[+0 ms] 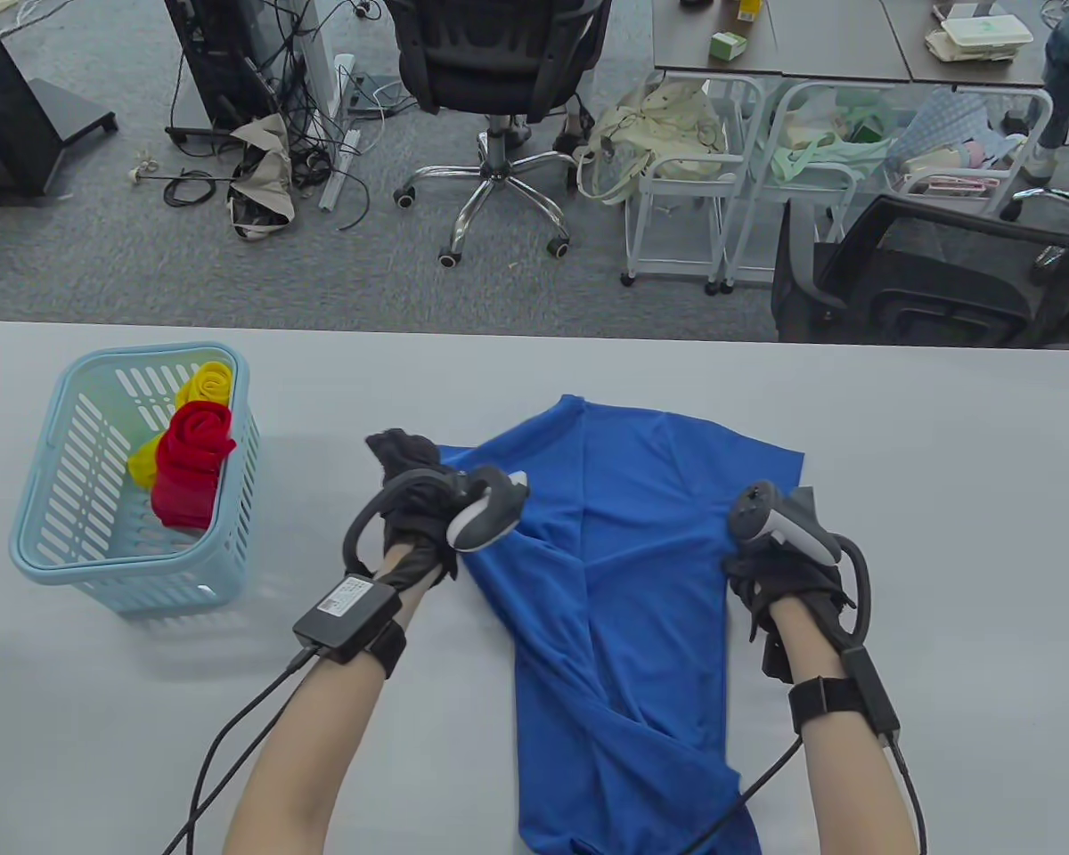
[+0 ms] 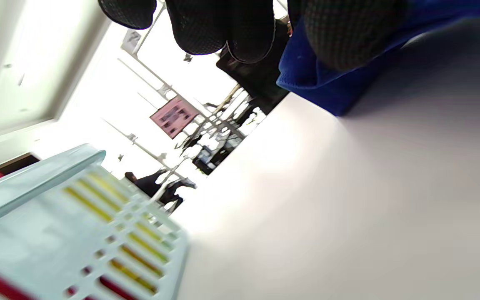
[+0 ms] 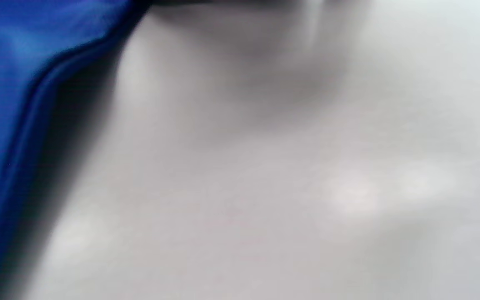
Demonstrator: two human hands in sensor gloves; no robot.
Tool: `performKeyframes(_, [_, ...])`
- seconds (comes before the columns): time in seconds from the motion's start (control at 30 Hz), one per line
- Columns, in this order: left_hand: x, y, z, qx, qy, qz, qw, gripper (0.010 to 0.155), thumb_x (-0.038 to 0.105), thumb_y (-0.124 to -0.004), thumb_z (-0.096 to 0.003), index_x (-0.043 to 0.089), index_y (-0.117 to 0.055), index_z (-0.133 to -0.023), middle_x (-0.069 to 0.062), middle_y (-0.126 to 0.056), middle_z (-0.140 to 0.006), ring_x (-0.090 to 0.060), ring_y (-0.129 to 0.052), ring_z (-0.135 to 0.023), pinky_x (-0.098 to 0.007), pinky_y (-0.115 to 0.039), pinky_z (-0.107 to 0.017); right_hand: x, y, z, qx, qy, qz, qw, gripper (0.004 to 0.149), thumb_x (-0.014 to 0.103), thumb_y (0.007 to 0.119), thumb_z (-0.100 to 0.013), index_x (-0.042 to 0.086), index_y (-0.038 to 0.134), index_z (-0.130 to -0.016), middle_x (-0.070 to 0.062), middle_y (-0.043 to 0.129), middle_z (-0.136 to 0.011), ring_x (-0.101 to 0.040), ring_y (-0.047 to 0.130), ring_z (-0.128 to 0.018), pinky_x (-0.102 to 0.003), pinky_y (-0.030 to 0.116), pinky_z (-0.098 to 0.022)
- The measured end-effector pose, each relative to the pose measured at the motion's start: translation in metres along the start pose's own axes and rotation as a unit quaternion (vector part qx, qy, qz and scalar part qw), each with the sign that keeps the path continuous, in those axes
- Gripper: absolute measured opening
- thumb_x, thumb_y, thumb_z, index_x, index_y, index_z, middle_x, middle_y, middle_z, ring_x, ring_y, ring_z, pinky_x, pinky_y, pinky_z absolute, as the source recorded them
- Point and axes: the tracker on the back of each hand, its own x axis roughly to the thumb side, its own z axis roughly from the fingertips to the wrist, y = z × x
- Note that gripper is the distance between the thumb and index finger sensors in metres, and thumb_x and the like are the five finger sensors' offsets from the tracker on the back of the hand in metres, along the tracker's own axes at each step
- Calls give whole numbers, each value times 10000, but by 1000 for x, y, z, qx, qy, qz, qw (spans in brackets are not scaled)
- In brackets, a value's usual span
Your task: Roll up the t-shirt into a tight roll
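Note:
A blue t-shirt [image 1: 624, 570] lies crumpled lengthwise in the middle of the white table [image 1: 944, 499], reaching the near edge. My left hand [image 1: 410, 508] is at the shirt's left edge; in the left wrist view its fingers [image 2: 340, 33] pinch a fold of the blue cloth [image 2: 319, 83]. My right hand [image 1: 771, 570] grips the shirt's right edge, its fingers curled under the tracker. In the right wrist view the blue t-shirt's edge [image 3: 11, 104] hangs just above the table, and no fingers show.
A light blue basket [image 1: 44, 543] stands at the table's left, holding a red roll [image 1: 196, 445] and a yellow roll [image 1: 207, 383]. Office chairs and carts stand on the floor beyond the far edge.

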Motion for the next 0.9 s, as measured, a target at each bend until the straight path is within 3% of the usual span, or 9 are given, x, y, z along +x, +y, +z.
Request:
performKeyframes(0.17, [-12,-9,24,-34,-74,130,988,735,634,-496,-484,328,-395,-1144,-93,-384,-1262,-376,-507,-1146,-587,-502,-816,-4,-5,-1,0,27,-34,999,664,435,458,-628,193,99,-1131,-120,15,-1151,-417,36,-1079,-618,252,-751])
performKeyframes(0.27, [15,-12,47,-98,-184,248,946,805,682,-416,-449,299,-373,-1156,-78,-481,-1248,-349,-613,-1120,-575,-555,-804,22,0,19,-47,-13,-3,999,698,452,450,-629,173,60,-1135,-149,-61,-1134,-446,-38,-1054,-628,214,-741])
performKeyframes(0.33, [39,-21,60,-172,-252,310,901,859,699,-385,-433,266,-270,-1165,-120,-396,-1256,-383,-540,-1133,-593,-521,-806,46,12,47,-87,-64,57,993,710,478,465,-626,181,94,-1154,-160,-45,-1150,-466,-12,-1069,-636,216,-740])
performKeyframes(0.37, [48,-26,64,-193,-268,309,892,877,705,-381,-426,258,-205,-1160,-152,-255,-1253,-444,-395,-1134,-601,-484,-811,57,22,61,-93,-96,92,987,718,501,475,-619,189,129,-1165,-157,-8,-1170,-465,25,-1088,-638,231,-743])
performKeyframes(0.47, [55,-40,64,-134,-271,192,934,889,720,-347,-401,286,-44,-1116,-117,-100,-1227,-403,-252,-1152,-615,-413,-827,64,47,71,-54,-128,144,980,751,570,486,-585,183,243,-1181,-171,246,-1218,-460,302,-1136,-624,377,-744])
performKeyframes(0.53, [45,-50,54,-120,-266,180,939,861,711,-313,-381,329,-45,-1104,-62,-108,-1232,-368,-283,-1161,-600,-427,-830,56,58,61,8,-115,150,982,784,587,439,-590,195,35,-1136,-158,-1,-1161,-456,73,-1095,-627,320,-746])
performKeyframes(0.7, [-9,-67,19,-160,-117,134,971,843,651,-588,-422,347,-247,-1130,-61,-301,-1258,-387,-340,-1164,-607,-448,-823,21,47,23,29,-98,20,995,778,590,396,-590,237,-104,-1070,-79,-191,-1080,-377,-183,-1007,-605,59,-714])
performKeyframes(0.77, [-15,-63,22,-148,-109,114,976,817,600,-630,-468,328,-250,-1137,-76,-282,-1258,-393,-343,-1163,-600,-455,-825,23,43,21,23,-89,11,996,778,576,432,-595,239,-78,-1076,-76,-177,-1082,-376,-178,-1004,-601,54,-710])
performKeyframes(0.9, [-3,-36,53,-76,-158,175,969,784,646,-506,-479,330,-255,-1151,-92,-274,-1266,-381,-423,-1159,-579,-491,-823,44,34,34,-17,-46,83,995,753,541,471,-601,201,48,-1123,-145,-50,-1128,-450,-38,-1039,-615,198,-731])
